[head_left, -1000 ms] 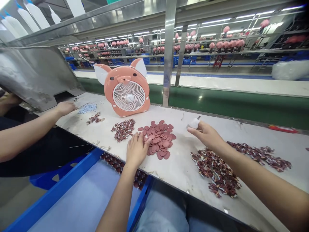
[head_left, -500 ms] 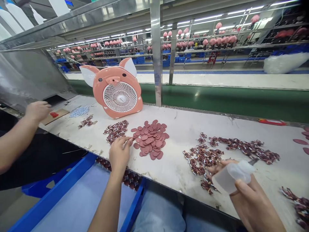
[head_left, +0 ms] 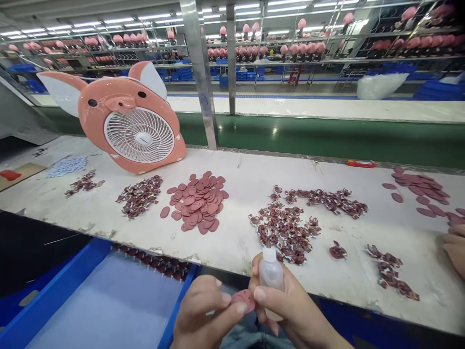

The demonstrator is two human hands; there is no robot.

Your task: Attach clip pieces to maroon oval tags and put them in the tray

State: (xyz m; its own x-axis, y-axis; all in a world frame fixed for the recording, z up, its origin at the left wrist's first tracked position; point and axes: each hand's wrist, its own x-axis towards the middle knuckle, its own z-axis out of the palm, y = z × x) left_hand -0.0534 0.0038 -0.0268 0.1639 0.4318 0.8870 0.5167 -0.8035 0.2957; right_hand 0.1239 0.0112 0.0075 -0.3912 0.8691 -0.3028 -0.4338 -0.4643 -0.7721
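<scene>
Between thumb and fingers, my left hand (head_left: 205, 310) pinches a dark-pink oval disc (head_left: 244, 300) with small dark marks. My right hand (head_left: 286, 300) is wrapped round a translucent squeeze bottle (head_left: 271, 272) with a white cap and dark tip pointing up; its fingertips are close to the disc's edge, and I cannot tell if they touch it. Both hands are together in front of the bench edge. Beyond them lie a pile of similar oval discs (head_left: 198, 201) and a heap of small brown-red figures (head_left: 286, 230) with pale bits.
A pink pig-shaped fan (head_left: 96, 128) stands at the back left. Below the bench's left side is a blue tray (head_left: 90, 291). More discs (head_left: 421, 186) and another person's hand (head_left: 456, 247) are at the right. A red cutter (head_left: 361, 164) lies by the back edge.
My left hand has come from the disc pile with a disc, and my right hand has brought the bottle in beside it. The view has turned right; the co-worker's arm at left is gone.
</scene>
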